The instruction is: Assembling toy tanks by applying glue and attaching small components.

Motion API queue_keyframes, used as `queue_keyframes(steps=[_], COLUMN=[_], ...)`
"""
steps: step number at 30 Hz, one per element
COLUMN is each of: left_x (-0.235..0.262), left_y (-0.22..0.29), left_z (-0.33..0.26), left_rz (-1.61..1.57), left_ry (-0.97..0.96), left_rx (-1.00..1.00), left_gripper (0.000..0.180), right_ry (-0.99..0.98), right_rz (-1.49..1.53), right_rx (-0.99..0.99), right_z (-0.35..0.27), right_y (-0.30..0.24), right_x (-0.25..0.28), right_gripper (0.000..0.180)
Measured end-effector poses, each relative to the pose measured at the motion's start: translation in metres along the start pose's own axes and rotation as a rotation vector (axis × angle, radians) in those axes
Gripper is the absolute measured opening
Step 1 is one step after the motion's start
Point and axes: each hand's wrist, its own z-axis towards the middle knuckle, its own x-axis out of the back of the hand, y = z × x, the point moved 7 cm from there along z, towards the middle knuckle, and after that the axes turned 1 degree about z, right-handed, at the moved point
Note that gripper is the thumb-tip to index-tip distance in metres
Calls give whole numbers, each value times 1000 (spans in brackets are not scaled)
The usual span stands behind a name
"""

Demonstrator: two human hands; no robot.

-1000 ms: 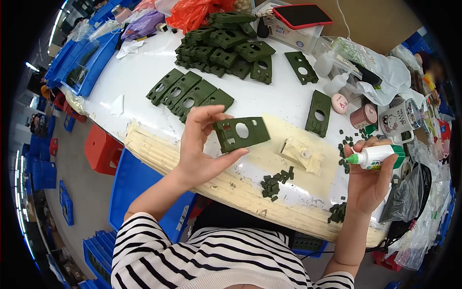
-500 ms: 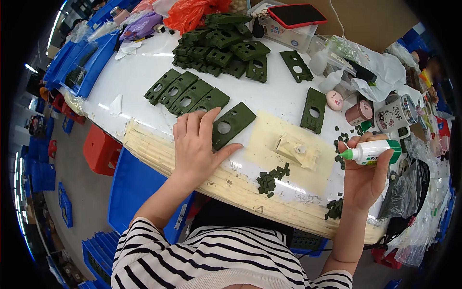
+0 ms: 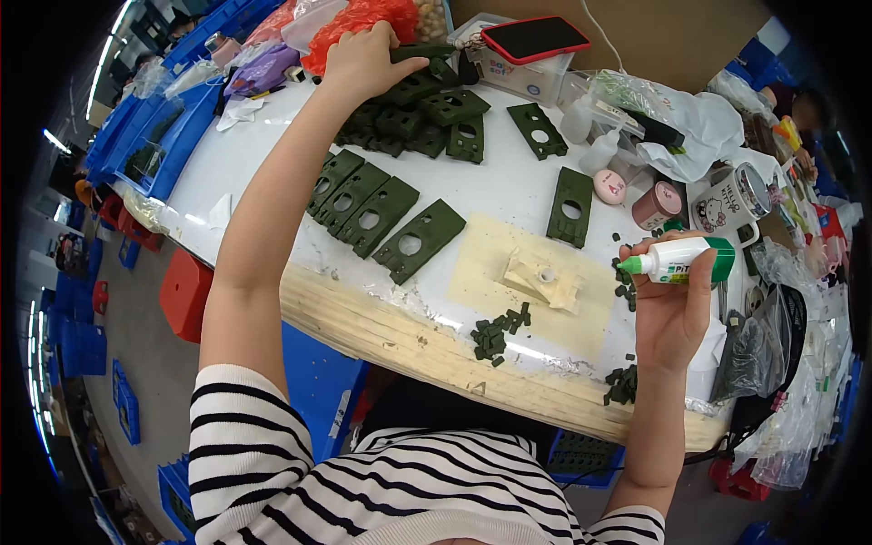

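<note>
White, glossy laminate bench (image 3: 509, 186), front edge wrapped in cream tape and crinkled foil, curving under the fisheye. Across its far part, a heap of dark green flat plastic plates (image 3: 427, 113), each rectangular with a round hole and small cut-outs, matte and stiff-looking. Nearer, a slanting row of four such plates (image 3: 377, 213) laid side by side, apparently the part already dealt with; two more plates lying singly, one (image 3: 570, 205) right of centre, one (image 3: 538, 130) farther back. Judging by the heap's size, far more left than done.

Cream, worn pad (image 3: 531, 286) in the middle of the bench, bearing a small pale block-shaped jig (image 3: 543, 277) with a round socket, nothing on it just now. Little dark green cube-like pieces (image 3: 498, 331) in a loose clump by the front edge, more scattered (image 3: 621, 383) toward the right corner.

Left hand (image 3: 363, 56) stretched far out over the heap, fingers curled down onto the top plates, thumb out to the side; whether a plate is actually pinched, impossible to tell. Right hand (image 3: 674, 304) closed firmly round a small white squeeze bottle with green cap and nozzle (image 3: 679, 261), held sideways with nozzle pointing left, hovering above the right end of the bench.

Beyond: red-cased phone (image 3: 534, 38) on a clear box, printed mug (image 3: 731, 202), pink tin (image 3: 661, 204).
</note>
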Motion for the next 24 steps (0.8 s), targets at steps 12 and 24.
queue_keyframes(steps=[12,24], left_x=[80,85], left_y=[54,155], left_z=[-30,-157], left_rz=[-357,-1086], left_ry=[277,-120], left_rx=[-105,-550], left_gripper=[59,55], right_ry=[-39,-90], right_rz=[20,-249], right_rx=[25,208], right_z=[0,-2], right_y=[-7,-9], right_x=[5,-4], right_gripper=[32,45])
